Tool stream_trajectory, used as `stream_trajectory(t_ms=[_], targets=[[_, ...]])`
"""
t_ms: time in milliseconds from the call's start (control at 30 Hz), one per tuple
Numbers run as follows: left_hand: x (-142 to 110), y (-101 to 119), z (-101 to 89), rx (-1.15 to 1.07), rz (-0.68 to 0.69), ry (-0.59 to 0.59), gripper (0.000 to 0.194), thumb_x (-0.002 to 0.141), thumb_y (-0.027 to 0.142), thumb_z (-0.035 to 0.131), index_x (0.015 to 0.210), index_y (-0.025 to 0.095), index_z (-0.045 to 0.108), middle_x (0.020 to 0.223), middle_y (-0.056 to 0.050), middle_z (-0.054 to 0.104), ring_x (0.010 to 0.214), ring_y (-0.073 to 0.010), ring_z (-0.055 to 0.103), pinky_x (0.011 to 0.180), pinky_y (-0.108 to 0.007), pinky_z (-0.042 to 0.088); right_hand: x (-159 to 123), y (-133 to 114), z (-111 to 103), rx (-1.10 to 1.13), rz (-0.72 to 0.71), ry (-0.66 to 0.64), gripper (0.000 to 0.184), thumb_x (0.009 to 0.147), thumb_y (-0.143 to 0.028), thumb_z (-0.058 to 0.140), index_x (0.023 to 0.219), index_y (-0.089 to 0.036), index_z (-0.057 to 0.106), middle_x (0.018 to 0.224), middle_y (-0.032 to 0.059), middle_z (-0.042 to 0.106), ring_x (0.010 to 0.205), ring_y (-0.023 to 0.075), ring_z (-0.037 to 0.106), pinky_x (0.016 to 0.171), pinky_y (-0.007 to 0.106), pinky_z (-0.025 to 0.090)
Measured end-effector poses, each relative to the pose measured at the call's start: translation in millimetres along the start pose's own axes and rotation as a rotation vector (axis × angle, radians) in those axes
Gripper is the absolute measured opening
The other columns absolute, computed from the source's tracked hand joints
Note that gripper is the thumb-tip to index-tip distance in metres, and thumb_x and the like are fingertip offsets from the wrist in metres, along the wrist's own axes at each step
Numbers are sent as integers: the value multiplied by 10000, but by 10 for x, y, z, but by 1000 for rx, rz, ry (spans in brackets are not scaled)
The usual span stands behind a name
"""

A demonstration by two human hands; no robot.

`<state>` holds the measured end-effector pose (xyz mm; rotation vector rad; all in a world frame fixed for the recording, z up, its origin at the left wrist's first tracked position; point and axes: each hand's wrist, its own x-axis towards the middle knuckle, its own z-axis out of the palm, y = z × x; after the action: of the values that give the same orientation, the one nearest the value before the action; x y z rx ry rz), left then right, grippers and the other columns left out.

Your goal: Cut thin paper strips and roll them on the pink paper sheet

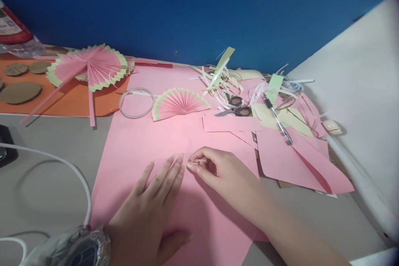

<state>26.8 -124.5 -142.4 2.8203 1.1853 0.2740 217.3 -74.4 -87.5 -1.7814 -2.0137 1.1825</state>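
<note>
My left hand (156,199) lies flat, fingers stretched out, on a large sheet of pink paper (149,141). Just right of its fingertips, my right hand (215,168) is closed in a pinch low over the same sheet. What sits between its thumb and finger, if anything, is too small to make out. Beyond the hands rests a pleated half-round paper fan (182,104), pink with a yellow-green edge. A grey ring (136,103) is beside it on the left, and open scissors (236,110) lie to its right.
Paper scraps (222,79) heap at the back right. A pen (279,122) rests on folded pink paper (293,158). At left, finished-looking pleated fans (93,66) and several cardboard discs (20,92) lie on orange card (102,102). A white cable (82,178) loops nearby; a blue wall (174,12) stands behind.
</note>
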Motion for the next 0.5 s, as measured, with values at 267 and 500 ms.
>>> stream_trajectory(t_ms=[267, 500], targets=[[-11, -7, 1, -26, 1, -11, 798, 825, 553, 427, 1410, 28, 296, 1480, -196, 279, 1366, -344, 229, 1093, -480, 102, 2, 111, 22, 39, 13, 29, 81, 894, -290, 500, 948, -286, 560, 758, -82, 612, 699, 94, 574, 632, 236, 405], [8, -12, -10, -40, 1, -21, 799, 831, 627, 377, 1414, 83, 319, 1491, -154, 280, 1371, -313, 226, 1098, -446, 93, 42, 143, 7, -54, -63, 98, 93, 893, -253, 510, 803, -233, 517, 843, -40, 553, 757, 115, 524, 685, 261, 393]])
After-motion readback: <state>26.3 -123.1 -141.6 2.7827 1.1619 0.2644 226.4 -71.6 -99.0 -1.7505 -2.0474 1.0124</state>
